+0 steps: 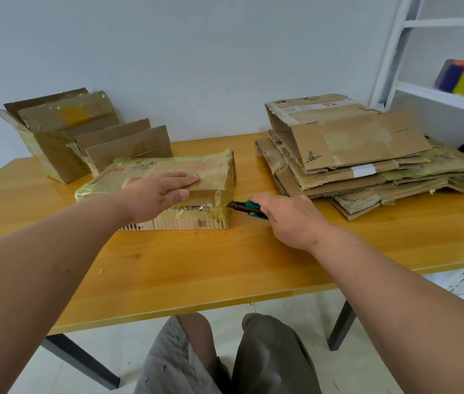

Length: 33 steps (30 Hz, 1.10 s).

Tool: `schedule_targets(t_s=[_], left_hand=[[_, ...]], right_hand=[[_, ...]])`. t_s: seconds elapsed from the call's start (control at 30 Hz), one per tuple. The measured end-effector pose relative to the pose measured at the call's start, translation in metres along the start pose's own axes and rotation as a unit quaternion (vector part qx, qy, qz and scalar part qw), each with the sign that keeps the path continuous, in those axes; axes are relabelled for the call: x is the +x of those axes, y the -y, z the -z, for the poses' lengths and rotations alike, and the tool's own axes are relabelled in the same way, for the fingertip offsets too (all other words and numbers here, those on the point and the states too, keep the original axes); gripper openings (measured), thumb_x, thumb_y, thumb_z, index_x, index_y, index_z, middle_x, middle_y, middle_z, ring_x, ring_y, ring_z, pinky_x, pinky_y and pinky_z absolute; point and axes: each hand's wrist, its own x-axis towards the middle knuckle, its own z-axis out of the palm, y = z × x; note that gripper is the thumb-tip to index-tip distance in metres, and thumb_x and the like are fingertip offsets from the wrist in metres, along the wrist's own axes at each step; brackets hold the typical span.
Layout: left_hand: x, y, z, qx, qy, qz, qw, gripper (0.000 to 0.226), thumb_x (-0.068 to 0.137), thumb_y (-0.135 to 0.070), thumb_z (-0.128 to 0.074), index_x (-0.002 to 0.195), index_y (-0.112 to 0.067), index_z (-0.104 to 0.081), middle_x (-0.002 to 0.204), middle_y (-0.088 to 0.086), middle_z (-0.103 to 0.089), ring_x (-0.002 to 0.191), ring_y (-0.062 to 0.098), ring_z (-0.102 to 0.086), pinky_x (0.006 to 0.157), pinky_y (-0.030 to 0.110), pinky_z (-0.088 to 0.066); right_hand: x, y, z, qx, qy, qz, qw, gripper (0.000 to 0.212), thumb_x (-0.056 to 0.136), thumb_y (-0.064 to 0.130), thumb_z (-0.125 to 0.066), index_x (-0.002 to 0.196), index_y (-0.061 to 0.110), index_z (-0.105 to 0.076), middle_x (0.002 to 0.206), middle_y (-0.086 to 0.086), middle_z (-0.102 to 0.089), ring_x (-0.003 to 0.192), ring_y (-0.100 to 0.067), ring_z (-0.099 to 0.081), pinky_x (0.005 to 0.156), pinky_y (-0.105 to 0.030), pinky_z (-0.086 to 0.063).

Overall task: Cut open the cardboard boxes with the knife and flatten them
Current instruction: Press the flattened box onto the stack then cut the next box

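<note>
On the wooden table (pixel 168 265), the right hand (pixel 287 220) grips a green knife (pixel 246 208), its blade at the taped box's (pixel 168 191) right front corner. The left hand (pixel 157 191) presses flat on this closed box. Beyond, right, lies a stack of flattened cardboard (pixel 353 155); far left, an open box (pixel 54 137) holds upright folded cardboard pieces (pixel 122 143)

Left hand (pixel 159 191) flat on taped box (pixel 168 177), right hand (pixel 287 217) gripping knife (pixel 246 208) — blade at corner
</note>
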Motion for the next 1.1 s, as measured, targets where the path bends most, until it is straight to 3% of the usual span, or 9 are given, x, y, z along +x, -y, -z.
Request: schedule_targets(t_s=[0.17,0.4,0.67,0.83,0.97,1.1], left_hand=[[0.0,-0.001,0.001,-0.006,0.002,-0.003,1.0,0.044,0.1,-0.052,-0.026,0.143,-0.057,-0.022,0.155,-0.024,-0.02,0.143,0.01,-0.022,0.111,0.044,-0.009],[0.005,0.006,0.002,-0.033,0.019,-0.017,0.999,0.044,0.096,-0.056,-0.028,0.139,-0.061,-0.022,0.155,-0.023,-0.023,0.143,0.012,-0.025,0.116,0.052,-0.014],[0.008,0.01,0.012,-0.049,0.012,-0.019,0.999,0.042,0.098,-0.05,-0.034,0.139,-0.056,-0.031,0.15,-0.024,-0.033,0.14,0.013,-0.033,0.116,0.042,-0.023],[0.012,0.008,0.02,-0.044,-0.031,-0.003,0.999,0.043,0.095,-0.056,-0.03,0.137,-0.056,-0.037,0.14,-0.014,-0.051,0.135,0.019,-0.041,0.116,0.047,-0.021],[0.023,0.005,0.035,-0.075,-0.042,0.014,0.996,0.042,0.095,-0.057,-0.031,0.136,-0.053,-0.043,0.134,-0.013,-0.056,0.135,0.019,-0.042,0.115,0.047,-0.017],[0.035,0.006,0.044,-0.078,-0.022,0.016,0.997,0.044,0.096,-0.055,-0.032,0.138,-0.048,-0.044,0.132,-0.012,-0.056,0.134,0.019,-0.042,0.117,0.05,-0.017]], right_hand=[[-0.001,0.003,0.008,0.069,0.046,-0.043,0.996,0.04,0.108,0.024,-0.024,0.142,0.034,-0.044,0.102,-0.001,-0.064,0.085,-0.019,-0.059,0.074,-0.036,-0.048],[0.003,0.005,0.009,0.091,0.05,-0.061,0.993,0.026,0.106,0.037,-0.035,0.125,0.032,-0.052,0.085,0.007,-0.062,0.073,-0.017,-0.059,0.059,-0.033,-0.044],[0.004,0.007,0.004,0.06,0.012,-0.025,0.998,0.031,0.107,0.034,-0.035,0.132,0.031,-0.052,0.092,0.011,-0.059,0.079,-0.014,-0.057,0.07,-0.034,-0.044],[0.007,0.01,-0.001,0.086,-0.029,-0.037,0.995,0.026,0.106,0.032,-0.036,0.123,0.03,-0.057,0.08,0.01,-0.061,0.067,-0.013,-0.056,0.056,-0.032,-0.041],[0.014,0.017,0.005,0.158,-0.037,-0.079,0.984,0.027,0.106,0.031,-0.036,0.121,0.026,-0.058,0.083,0.006,-0.063,0.074,-0.017,-0.062,0.064,-0.041,-0.054],[0.02,0.019,0.005,0.172,-0.047,-0.095,0.979,0.031,0.107,0.031,-0.037,0.129,0.023,-0.057,0.085,0.006,-0.062,0.079,-0.017,-0.063,0.069,-0.043,-0.057]])
